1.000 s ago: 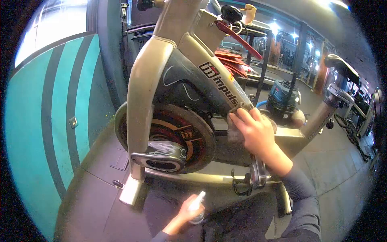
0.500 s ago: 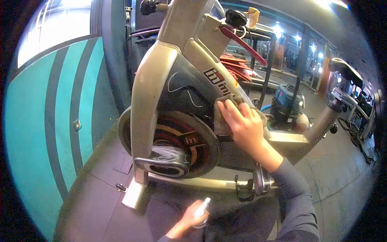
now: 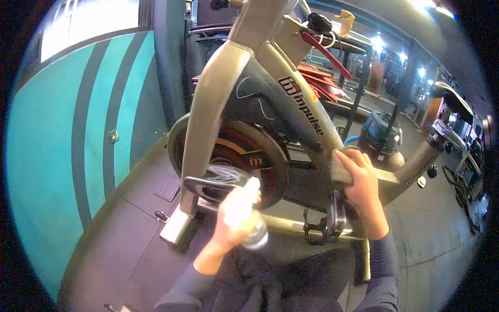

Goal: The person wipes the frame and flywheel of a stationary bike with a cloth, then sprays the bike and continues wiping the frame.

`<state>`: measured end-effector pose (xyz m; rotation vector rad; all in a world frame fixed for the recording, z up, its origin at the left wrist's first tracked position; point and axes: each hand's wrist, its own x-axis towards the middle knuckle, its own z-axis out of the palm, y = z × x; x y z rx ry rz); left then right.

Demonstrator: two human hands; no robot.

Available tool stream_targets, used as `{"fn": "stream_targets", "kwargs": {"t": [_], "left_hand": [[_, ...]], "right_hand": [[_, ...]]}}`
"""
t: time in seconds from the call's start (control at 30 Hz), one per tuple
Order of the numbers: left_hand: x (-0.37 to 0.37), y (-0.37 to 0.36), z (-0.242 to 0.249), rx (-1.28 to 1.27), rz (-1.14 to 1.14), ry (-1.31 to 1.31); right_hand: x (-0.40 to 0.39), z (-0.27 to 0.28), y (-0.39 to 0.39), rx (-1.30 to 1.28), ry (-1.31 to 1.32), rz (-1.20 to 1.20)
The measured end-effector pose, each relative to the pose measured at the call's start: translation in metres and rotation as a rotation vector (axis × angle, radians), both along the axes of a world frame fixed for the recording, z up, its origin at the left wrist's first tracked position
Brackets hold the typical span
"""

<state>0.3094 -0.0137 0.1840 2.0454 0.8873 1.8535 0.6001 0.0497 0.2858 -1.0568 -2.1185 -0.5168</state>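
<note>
A silver-beige exercise bike frame (image 3: 215,88) with "impulse" lettering stands in front of me. My right hand (image 3: 361,179) holds a grey cloth (image 3: 340,170) against the lower end of the lettered frame tube. Wrapped round a spray bottle (image 3: 255,236), my left hand (image 3: 234,218) is raised before the crank and pedal side, blurred, with the white nozzle pointing up. Behind it are the flywheel (image 3: 273,179) and a dark crank cover. One pedal (image 3: 336,216) with a strap hangs below the cloth.
A teal wall (image 3: 52,135) with dark stripes runs along the left. Behind the bike are red boards (image 3: 319,80) and a blue vacuum cleaner (image 3: 379,130). A bike seat (image 3: 452,96) is at the right, above dark floor tiles (image 3: 426,234).
My left hand has risen with the spray bottle from my lap towards the crank. My right hand has slid the cloth down the tube, uncovering the lettering. The view has shifted slightly.
</note>
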Motion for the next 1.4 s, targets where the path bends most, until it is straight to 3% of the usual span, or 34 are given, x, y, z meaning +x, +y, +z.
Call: {"fn": "stream_targets", "kwargs": {"t": [0.17,0.5,0.57,0.77,1.0,1.23,1.33,1.4], "left_hand": [[-0.006,-0.007,0.050,0.015,0.254,0.000],[-0.027,0.000,0.029,-0.020,0.214,-0.198],[-0.033,-0.003,0.023,-0.035,0.187,-0.075],[-0.052,-0.008,-0.047,-0.225,0.111,0.114],[-0.059,-0.014,-0.119,-0.368,0.041,0.152],[-0.050,-0.006,-0.134,-0.381,0.007,0.190],[-0.052,-0.012,-0.134,-0.425,0.035,0.185],[-0.052,-0.013,-0.132,-0.418,0.036,0.180]], "right_hand": [[-0.008,0.016,-0.013,0.127,0.094,0.115],[-0.096,0.080,0.011,0.477,0.049,0.264],[-0.126,0.094,0.026,0.570,0.020,0.265],[-0.194,0.100,0.096,0.667,0.053,0.252],[-0.190,0.073,0.093,0.815,-0.054,0.326],[-0.176,0.044,0.086,0.907,-0.394,0.316],[-0.169,0.055,0.077,0.781,-0.372,0.409],[-0.166,0.080,0.079,0.667,-0.127,0.525]]}}
